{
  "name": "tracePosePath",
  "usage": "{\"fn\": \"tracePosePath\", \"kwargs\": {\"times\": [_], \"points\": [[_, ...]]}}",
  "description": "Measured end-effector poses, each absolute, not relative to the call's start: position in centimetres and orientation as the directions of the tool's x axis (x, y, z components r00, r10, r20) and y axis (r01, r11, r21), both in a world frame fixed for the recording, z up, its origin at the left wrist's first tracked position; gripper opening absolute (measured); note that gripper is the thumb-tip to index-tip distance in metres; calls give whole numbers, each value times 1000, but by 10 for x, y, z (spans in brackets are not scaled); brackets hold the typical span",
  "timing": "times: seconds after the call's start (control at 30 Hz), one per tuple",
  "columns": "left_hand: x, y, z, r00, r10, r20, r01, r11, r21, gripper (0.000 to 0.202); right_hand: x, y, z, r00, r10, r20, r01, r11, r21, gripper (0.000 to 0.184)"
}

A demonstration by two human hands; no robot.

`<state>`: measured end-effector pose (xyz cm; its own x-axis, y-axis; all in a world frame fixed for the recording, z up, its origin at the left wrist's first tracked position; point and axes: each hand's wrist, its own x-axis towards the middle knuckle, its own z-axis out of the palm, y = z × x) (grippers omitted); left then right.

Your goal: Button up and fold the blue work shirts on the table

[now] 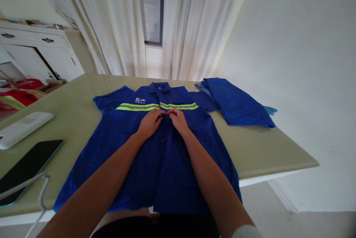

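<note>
A blue work shirt [133,156] with a yellow-green reflective stripe across the chest lies flat, front up, on the pale green table [256,149]. My left hand [149,123] and my right hand [178,120] meet at the shirt's front placket just below the stripe. Both hands have their fingers curled and pinched on the fabric edges near a button. The collar points away from me and the hem hangs over the near table edge.
A folded blue garment [236,104] lies at the table's far right. At the left lie a dark tablet [25,167], a white remote-like device [22,126] and a white cable [41,189]. White curtains, a window and a white cabinet [36,52] stand behind.
</note>
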<state>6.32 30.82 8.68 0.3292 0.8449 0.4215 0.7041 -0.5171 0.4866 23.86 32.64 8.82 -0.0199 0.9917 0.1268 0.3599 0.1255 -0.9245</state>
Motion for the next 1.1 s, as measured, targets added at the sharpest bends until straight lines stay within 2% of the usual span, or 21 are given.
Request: {"fn": "tracePosePath", "kwargs": {"times": [0.17,0.43,0.63,0.8,0.97,1.1], "points": [[63,308,87,350,829,435,667,-547,506,34,244,330,85,16,998,55,187,51,-981,18],[64,310,82,361,818,447,652,-564,507,34,244,332,87,6,1000,19,102,18,-995,21],[64,308,80,435,746,505,652,-647,394,33,245,334,81,8,999,43,12,43,-999,15],[64,306,83,444,731,518,657,-659,367,28,244,332,81,17,999,35,19,35,-999,16],[66,308,83,395,791,467,646,-601,471,16,240,332,79,52,997,52,74,48,-996,17],[67,309,80,386,816,430,662,-570,486,7,240,330,79,94,989,111,206,90,-974,19]]}}
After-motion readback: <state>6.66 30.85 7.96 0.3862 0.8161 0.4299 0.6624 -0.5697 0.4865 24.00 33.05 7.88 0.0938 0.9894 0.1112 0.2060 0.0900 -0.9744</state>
